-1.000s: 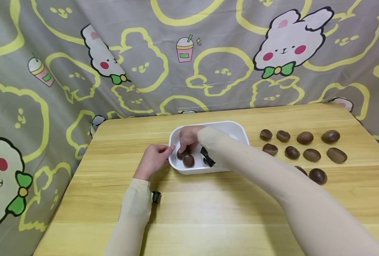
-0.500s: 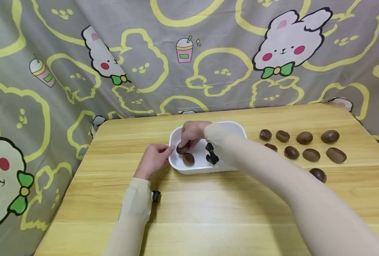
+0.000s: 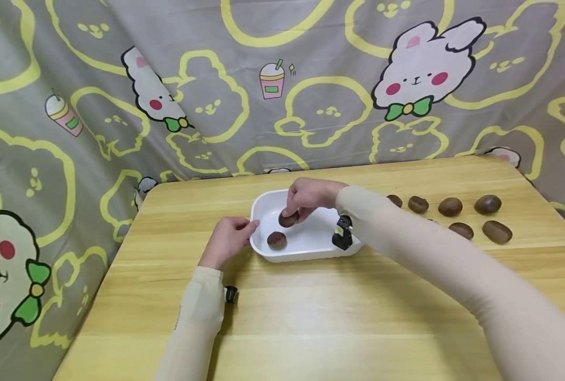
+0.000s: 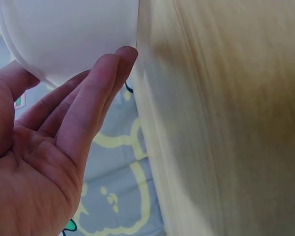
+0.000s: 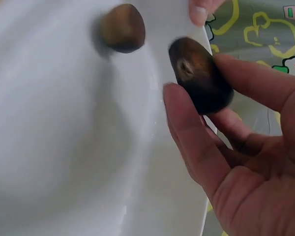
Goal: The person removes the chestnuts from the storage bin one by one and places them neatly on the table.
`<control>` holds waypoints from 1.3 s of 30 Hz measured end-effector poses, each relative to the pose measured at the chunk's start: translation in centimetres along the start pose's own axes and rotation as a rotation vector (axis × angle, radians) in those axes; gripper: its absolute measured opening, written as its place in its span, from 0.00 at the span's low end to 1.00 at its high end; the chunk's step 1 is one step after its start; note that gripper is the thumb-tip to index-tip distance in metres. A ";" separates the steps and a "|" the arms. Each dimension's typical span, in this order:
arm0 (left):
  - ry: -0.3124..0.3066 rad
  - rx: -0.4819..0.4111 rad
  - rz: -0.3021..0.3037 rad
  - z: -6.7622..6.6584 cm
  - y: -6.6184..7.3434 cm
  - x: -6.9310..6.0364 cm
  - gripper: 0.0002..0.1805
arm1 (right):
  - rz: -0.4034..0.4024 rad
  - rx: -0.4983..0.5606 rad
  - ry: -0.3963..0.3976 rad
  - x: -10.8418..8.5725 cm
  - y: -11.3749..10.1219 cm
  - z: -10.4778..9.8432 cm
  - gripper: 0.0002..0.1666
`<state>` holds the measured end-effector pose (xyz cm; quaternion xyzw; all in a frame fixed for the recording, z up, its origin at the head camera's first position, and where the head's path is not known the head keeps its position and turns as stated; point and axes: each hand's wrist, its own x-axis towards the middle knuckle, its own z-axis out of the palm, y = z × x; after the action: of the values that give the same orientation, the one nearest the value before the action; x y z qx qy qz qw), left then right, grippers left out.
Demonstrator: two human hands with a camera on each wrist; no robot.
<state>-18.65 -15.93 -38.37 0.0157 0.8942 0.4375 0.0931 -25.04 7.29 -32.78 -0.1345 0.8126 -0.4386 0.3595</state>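
A white plastic tray (image 3: 311, 256) stands on the table with one brown chestnut (image 3: 277, 241) lying at its left end. My right hand (image 3: 311, 196) pinches another chestnut (image 3: 289, 218) between thumb and fingers, over the tray's inside. In the right wrist view this held chestnut (image 5: 200, 76) appears lifted clear of the tray floor, with the other chestnut (image 5: 124, 28) beyond it. At the tray's left end, my left hand (image 3: 230, 239) grips the rim. The left wrist view has its thumb at the rim and its fingers (image 4: 88, 108) along the outer wall.
Several more chestnuts (image 3: 450, 207) lie in rows on the wooden table (image 3: 311, 328) to the right of the tray, some hidden behind my right sleeve (image 3: 420, 254). A patterned grey curtain (image 3: 215, 106) hangs along the table's back and left.
My right hand has lifted one chestnut from the tray's left end and carried it right and upward. The left hand stays on the rim. The head view has shifted slightly.
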 end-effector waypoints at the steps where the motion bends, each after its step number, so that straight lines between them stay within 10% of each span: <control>1: 0.001 -0.003 0.000 0.0 0.0 0.0 0.18 | -0.008 0.000 0.015 -0.3 0.2 0.0 0.09; 39: -0.008 0.010 0.002 -0.1 0.4 -0.2 0.19 | -0.193 0.066 0.352 -13.7 8.3 -5.0 0.18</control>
<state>-18.45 -15.79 -37.98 0.0186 0.8960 0.4331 0.0961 -18.09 22.49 -31.34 -0.1211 0.8313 -0.5144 0.1724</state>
